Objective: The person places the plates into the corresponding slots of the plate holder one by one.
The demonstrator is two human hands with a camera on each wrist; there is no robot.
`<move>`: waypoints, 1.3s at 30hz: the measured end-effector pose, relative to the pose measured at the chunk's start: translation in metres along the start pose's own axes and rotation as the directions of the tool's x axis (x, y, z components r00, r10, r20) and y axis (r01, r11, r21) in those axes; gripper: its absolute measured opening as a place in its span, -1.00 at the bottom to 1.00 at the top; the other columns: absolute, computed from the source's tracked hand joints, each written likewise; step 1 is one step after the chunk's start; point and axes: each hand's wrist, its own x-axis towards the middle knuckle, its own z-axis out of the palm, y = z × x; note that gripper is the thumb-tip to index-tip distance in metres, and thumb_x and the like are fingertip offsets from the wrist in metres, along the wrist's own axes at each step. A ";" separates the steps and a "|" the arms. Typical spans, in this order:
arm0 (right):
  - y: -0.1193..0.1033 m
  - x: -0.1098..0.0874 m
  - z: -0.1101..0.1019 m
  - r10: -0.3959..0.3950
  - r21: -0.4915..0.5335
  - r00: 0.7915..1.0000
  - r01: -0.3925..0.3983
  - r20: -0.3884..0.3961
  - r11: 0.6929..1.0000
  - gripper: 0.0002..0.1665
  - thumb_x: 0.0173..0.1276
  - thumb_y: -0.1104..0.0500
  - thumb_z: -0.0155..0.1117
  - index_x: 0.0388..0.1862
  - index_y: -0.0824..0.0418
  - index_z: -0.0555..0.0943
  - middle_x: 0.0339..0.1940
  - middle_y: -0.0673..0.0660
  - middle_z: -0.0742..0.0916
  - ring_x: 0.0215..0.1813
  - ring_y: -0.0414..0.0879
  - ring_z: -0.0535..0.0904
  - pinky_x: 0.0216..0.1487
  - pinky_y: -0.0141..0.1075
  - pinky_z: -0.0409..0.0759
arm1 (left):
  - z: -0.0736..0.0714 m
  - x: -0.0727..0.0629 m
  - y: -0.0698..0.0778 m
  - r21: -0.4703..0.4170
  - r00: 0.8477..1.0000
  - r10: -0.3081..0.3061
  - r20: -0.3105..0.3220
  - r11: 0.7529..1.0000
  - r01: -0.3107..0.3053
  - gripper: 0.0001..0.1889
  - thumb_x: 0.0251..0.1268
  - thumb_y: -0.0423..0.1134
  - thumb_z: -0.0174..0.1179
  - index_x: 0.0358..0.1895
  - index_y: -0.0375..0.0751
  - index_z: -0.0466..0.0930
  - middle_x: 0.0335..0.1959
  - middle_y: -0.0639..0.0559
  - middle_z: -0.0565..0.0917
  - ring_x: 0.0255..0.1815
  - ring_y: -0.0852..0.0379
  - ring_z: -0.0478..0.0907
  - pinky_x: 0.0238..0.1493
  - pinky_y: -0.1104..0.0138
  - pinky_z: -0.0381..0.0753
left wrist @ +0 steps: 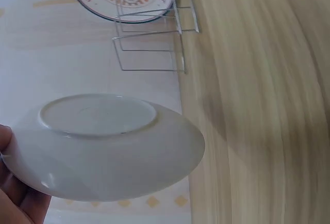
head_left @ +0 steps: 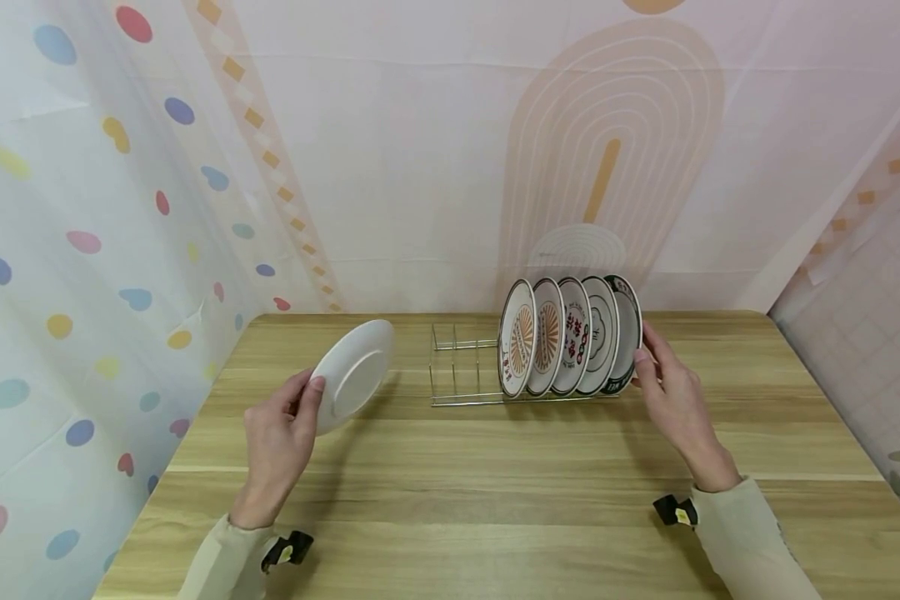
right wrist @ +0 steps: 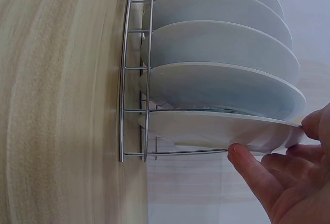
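My left hand grips a white plate by its edge and holds it tilted above the table, left of a wire dish rack. The plate's plain underside with its foot ring faces the head view. Several patterned plates stand on edge in the right part of the rack. At the rack's right end, my right hand pinches the rim of the outermost plate, which has a dark green border. In the right wrist view, the thumb lies against that plate's white underside.
Bare wire slots show at the rack's left end. The rack stands near the back edge of a wood-grain table. A patterned curtain hangs behind, and a dotted one on the left.
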 end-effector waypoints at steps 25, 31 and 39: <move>0.001 -0.001 0.000 -0.001 0.001 1.000 0.001 -0.001 1.000 -0.41 0.72 0.19 -0.08 0.63 0.31 0.23 0.49 0.43 0.45 0.05 0.42 0.69 -0.18 -0.59 0.67 | 0.013 0.014 0.035 -0.322 0.924 -0.351 -0.151 0.901 0.290 -0.76 0.51 -0.29 0.25 -0.02 -0.44 0.77 -0.28 0.28 0.76 -0.32 0.42 0.71 -0.26 0.60 0.66; 0.001 0.000 0.000 0.002 -0.003 1.000 -0.002 -0.004 1.000 -0.41 0.72 0.18 -0.08 0.63 0.30 0.23 0.49 0.42 0.46 0.06 0.41 0.69 -0.19 -0.67 0.60 | 0.017 0.021 0.048 -0.436 0.906 -0.399 -0.143 0.847 0.305 -0.71 0.54 -0.26 0.23 0.06 -0.46 0.74 -0.26 0.33 0.77 -0.24 0.33 0.75 -0.18 0.54 0.70; 0.000 -0.001 0.001 0.000 -0.009 1.000 0.000 -0.007 1.000 -0.41 0.73 0.17 -0.07 0.63 0.29 0.25 0.49 0.40 0.47 0.03 0.38 0.71 -0.18 -0.72 0.56 | 0.027 0.029 0.062 -0.609 0.862 -0.496 -0.110 0.718 0.336 -0.70 0.51 -0.30 0.25 0.07 -0.54 0.70 -0.27 0.12 0.82 -0.24 0.25 0.77 -0.22 0.50 0.72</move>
